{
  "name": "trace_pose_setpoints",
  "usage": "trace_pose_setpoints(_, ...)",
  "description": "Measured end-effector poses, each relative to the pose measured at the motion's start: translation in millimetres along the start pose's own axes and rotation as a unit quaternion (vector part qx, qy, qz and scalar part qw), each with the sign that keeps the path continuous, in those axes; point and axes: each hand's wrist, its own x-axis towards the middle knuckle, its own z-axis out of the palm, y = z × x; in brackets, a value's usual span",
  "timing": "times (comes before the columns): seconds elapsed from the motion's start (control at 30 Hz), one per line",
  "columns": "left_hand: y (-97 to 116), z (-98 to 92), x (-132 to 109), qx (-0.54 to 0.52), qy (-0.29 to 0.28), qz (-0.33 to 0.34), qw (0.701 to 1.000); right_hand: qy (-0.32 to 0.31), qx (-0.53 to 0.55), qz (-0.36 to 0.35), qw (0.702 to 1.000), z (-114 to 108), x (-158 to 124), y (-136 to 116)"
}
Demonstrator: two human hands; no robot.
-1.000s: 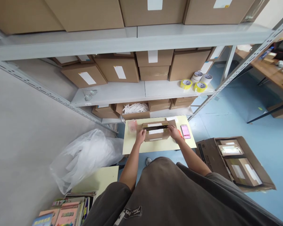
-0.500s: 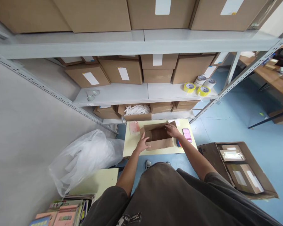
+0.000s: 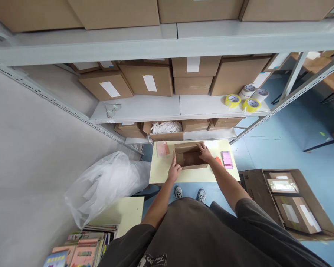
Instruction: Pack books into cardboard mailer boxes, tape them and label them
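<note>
An open-topped cardboard box (image 3: 193, 167) stands on the small pale-yellow table (image 3: 160, 171), its brown inside showing with nothing visible in it. My left hand (image 3: 174, 170) grips the box's left end near the front corner, with a finger up along the wall. At the right end my right hand (image 3: 204, 152) closes over the wall, fingers reaching to the inside. A phone with a pink screen (image 3: 227, 159) lies right of the box. Beside my right forearm a small red thing (image 3: 218, 161) is partly covered. To the left of the box lies a pinkish flat packet (image 3: 162, 148).
Shelving in front holds cartons (image 3: 146, 79), yellow tape rolls (image 3: 251, 105) and an open box of white strips (image 3: 167, 128). Left are a white plastic bag (image 3: 108, 185) and stacked books (image 3: 83, 254). A large carton (image 3: 267, 207) with packed boxes sits at right.
The box's front flap, which hung outward toward me, no longer sticks out. My left hand has shifted from the flap to the left end. The view has shifted slightly.
</note>
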Motion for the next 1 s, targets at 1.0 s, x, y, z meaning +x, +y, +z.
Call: trace_pose_setpoints(1.0,-10,3.6,2,0.148,0.029,0.024,0.988,-0.028,-0.102,0.056,0.993,0,17,-23)
